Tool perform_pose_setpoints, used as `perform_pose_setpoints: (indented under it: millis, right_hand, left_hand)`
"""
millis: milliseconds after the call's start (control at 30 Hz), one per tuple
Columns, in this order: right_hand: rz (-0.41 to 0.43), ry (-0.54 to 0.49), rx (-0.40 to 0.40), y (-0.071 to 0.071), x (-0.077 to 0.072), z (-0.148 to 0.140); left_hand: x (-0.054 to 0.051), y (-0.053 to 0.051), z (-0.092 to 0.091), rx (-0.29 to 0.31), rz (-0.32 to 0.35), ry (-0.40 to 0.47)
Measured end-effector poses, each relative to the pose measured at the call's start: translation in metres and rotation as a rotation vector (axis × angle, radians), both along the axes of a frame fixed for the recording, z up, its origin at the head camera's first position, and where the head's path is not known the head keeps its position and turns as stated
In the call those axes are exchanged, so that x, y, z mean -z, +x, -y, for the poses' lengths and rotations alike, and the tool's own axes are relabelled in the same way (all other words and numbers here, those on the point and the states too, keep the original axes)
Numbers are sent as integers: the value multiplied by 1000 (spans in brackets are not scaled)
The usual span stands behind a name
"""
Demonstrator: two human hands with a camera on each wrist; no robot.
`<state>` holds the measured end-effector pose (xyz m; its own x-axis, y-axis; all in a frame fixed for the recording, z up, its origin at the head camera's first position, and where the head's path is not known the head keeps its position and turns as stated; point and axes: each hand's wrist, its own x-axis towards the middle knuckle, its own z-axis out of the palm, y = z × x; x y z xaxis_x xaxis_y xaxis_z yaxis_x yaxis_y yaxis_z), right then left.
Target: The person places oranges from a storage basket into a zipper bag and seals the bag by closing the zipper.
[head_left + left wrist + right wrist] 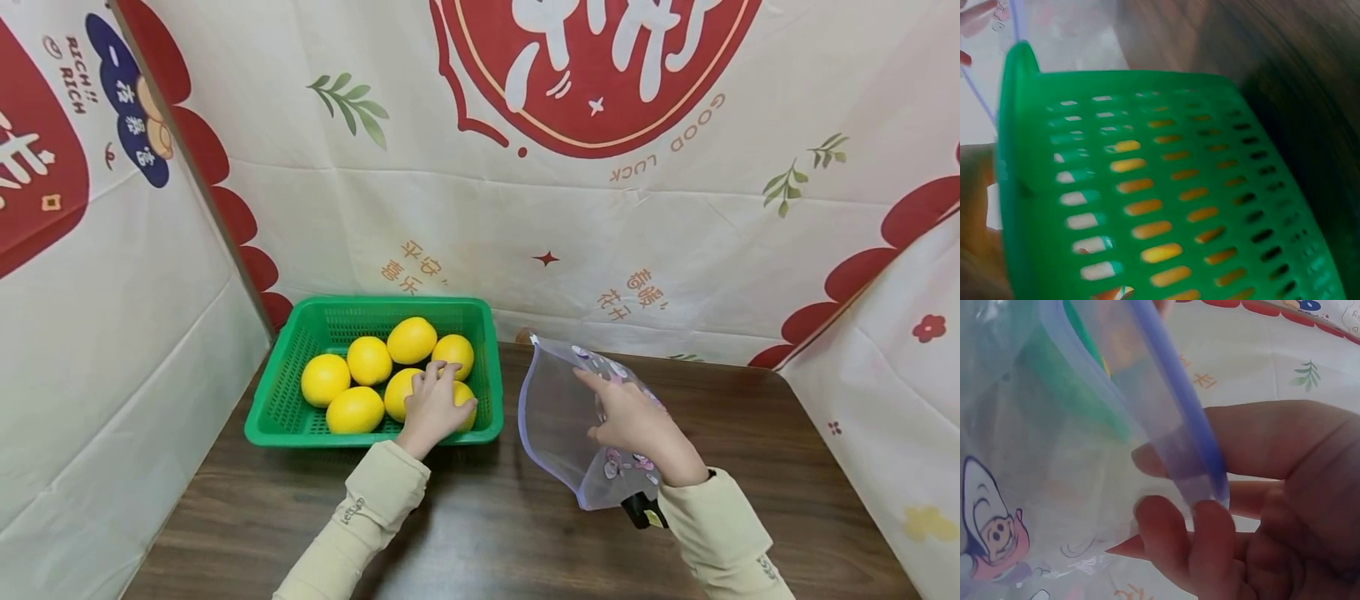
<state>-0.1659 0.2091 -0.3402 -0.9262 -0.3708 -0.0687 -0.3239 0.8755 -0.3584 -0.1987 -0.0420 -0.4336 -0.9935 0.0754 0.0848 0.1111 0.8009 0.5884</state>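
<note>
In the head view my left hand (435, 404) reaches into a green plastic basket (257, 421) of yellow lemons (354, 410). Its thumb lies over the lemon at the front right (467, 422), with the other fingers spread above; whether they grip it is unclear. The left wrist view shows mostly the slotted basket wall (1147, 81), and part of the hand (979, 231) behind it. My right hand (633, 417) holds a clear zip bag (558, 417) with a purple edge and cartoon prints. In the right wrist view, thumb and fingers pinch its rim (1200, 434); the mouth gapes towards the basket.
Dark wooden table (465, 533) lies under everything. White printed cloth (420, 200) stands behind the basket and bag, with more cloth panels at left and right. A black object (641, 510) shows at my right wrist.
</note>
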Motion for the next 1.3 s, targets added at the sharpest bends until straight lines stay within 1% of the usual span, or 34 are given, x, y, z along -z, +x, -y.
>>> perform_pose_setpoints:
  millis: [67, 167, 433, 500, 633, 733, 867, 1133, 1200, 1300]
  right_hand:
    - [6, -18, -3, -1, 2, 0]
    - [11, -29, -3, -2, 5, 0]
    - [42, -37, 21, -2, 9, 2]
    - [42, -39, 20, -2, 8, 3]
    - [40, -40, 16, -1, 8, 2]
    - [39, -38, 13, -1, 8, 2]
    - [35, -35, 10, -2, 8, 1]
    - [40, -35, 10, -3, 6, 2]
    - [47, -34, 10, -3, 6, 2]
    - [61, -32, 12, -3, 6, 2]
  left_hand:
    - [3, -1, 3, -7, 27, -9]
    - [7, -2, 5, 3, 48, -12]
    - [14, -4, 6, 65, 64, -22]
    - [16, -6, 6, 83, 76, -27]
    - [20, -9, 5, 119, 78, -41]
    - [20, -11, 4, 137, 80, -53]
    - [17, -11, 1, 148, 85, -86]
    - [14, -16, -6, 193, 77, -245]
    - [14, -17, -6, 197, 73, -254]
    - [14, -17, -6, 200, 78, -241]
